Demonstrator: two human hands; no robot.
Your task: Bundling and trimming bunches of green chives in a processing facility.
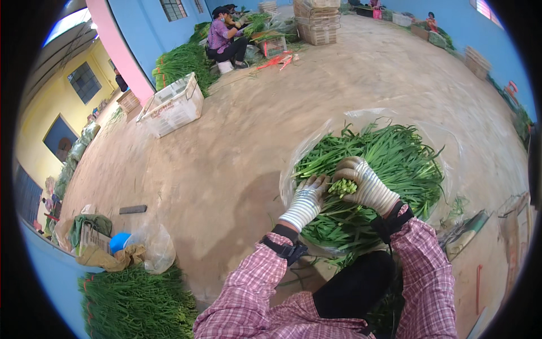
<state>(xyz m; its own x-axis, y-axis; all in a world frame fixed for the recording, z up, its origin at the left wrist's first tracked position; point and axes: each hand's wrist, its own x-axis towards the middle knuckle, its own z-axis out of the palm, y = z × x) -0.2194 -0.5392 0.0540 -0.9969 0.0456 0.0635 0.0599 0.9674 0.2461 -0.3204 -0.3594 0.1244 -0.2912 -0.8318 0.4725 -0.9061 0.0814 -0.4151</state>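
Head view. Right hand (366, 182), in a striped knit glove: grip curled around a small bunch (342, 187) of green stalks, just behind the pale ends. Left hand (310, 198), gloved alike, sits at the bunch's left side, fingers bent; cannot tell whether they press on stalks or only rest there.

Bunch lies right of centre in the frame, over the loose pile (395, 152). Pale ends face the camera; long axis seems to run back under the right palm, far end hidden.

Progress, as judged: one handful gathered, no tie visible on it. Plenty of loose greens left in the pile, which is spread on a clear plastic sheet (289, 175) on the floor (226, 158). Lower left of the frame: a stack (135, 305) of greens with red ties along its left edge, so some bundling looks done.

Farther out, upper left: white crate (178, 110) beside a green heap (178, 65); a seated co-worker (220, 40) just right of that.
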